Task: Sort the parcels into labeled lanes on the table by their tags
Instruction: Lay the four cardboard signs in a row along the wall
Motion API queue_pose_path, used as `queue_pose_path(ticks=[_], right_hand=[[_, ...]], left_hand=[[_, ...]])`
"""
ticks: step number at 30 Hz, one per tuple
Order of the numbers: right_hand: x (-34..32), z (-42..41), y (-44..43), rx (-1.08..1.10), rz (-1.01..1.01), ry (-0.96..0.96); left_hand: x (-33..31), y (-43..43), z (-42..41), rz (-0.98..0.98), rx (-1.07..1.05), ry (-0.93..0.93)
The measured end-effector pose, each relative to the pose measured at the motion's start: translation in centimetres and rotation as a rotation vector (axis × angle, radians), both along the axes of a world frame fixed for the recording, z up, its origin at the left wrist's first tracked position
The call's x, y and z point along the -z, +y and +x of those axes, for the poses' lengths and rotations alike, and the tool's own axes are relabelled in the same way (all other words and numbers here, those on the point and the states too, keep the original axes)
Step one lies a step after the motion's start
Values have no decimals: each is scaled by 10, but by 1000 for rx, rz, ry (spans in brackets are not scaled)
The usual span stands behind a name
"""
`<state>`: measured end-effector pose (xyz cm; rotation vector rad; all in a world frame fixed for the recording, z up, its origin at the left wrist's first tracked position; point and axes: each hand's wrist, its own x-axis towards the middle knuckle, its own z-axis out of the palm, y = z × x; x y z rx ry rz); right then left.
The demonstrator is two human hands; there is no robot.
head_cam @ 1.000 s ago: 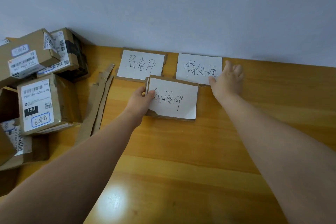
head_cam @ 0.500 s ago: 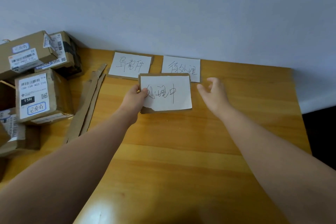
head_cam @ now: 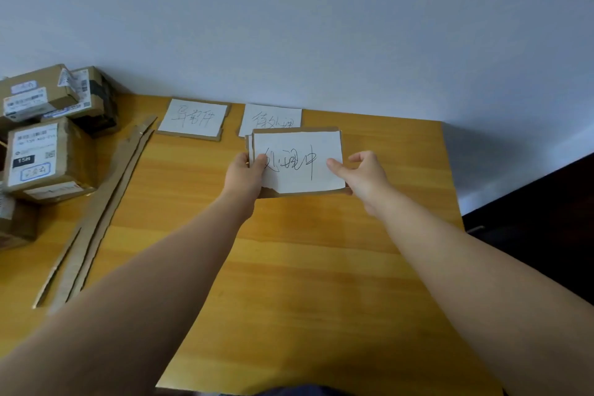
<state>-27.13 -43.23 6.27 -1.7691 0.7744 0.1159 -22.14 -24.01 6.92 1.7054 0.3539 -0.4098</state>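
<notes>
While both hands grip one card | left hand [head_cam: 242, 175] pinches card [head_cam: 299, 161] left edge, right hand [head_cam: 363, 175] its right | card overlaps far label [head_cam: 273, 119] | parcels [head_cam: 48, 151] stacked left, unsorted | risk: set down there, card hides that label, lanes confused.

Glossy yellow wood table [head_cam: 289, 267], matt brown cardboard parcels [head_cam: 48, 157], white paper-faced cardboard label card [head_cam: 299, 161]

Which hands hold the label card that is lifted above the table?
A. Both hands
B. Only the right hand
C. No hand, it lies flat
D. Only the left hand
A: the left hand grips the left edge of the label card and the right hand pinches its right edge.
</notes>
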Motion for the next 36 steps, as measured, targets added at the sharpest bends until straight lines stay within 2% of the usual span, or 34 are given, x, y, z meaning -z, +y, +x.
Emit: queue_pose_path(ticks=[8,12,17,22,27,33,36], right_hand=[[7,-12,-31,-4,45,1],[8,-5,-36,1,85,6],[12,6,-42,-77,-8,-13],[26,17,-56,-66,-54,17],[34,28,-69,67,58,71],[48,40,-90,176,41,-23],[52,49,-96,223,-46,-45]], left_hand=[[-4,-25,-21,-74,19,51],[2,-20,-11,-43,51,36],[6,-23,7,-37,75,46],[17,-38,19,-83,50,70],[25,-45,36,40,44,102],[37,-37,50,190,42,210],[40,-33,52,193,-7,225]])
